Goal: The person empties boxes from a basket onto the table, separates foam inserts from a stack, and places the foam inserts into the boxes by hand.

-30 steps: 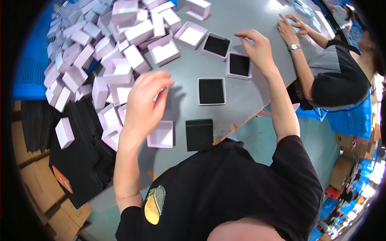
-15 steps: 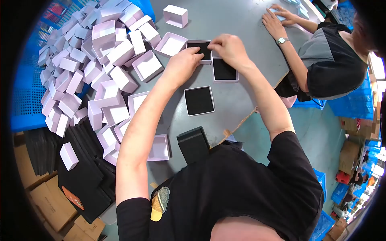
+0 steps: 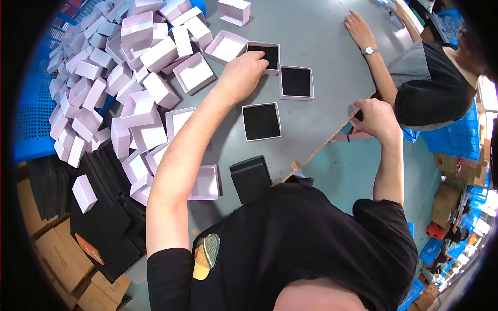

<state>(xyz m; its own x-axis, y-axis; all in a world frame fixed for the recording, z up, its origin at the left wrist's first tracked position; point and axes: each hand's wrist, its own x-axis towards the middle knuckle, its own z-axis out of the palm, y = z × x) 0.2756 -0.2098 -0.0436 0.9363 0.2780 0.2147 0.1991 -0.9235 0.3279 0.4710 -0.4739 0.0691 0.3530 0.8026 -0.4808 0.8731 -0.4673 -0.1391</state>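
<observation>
Box (image 3: 273,72) at twelve o'clock holds a black pad (image 3: 271,54), left hand (image 3: 241,76) touching it; right hand (image 3: 378,120) curled at two o'clock; both grips unclear.

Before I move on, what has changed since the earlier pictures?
The left hand first went forward and right to the farthest black-lined box, and stays there. The right hand has since left that box, swinging right and back to the table edge; whether it holds anything is unclear. The co-worker's hands have parted. The black stack stayed put.
</observation>
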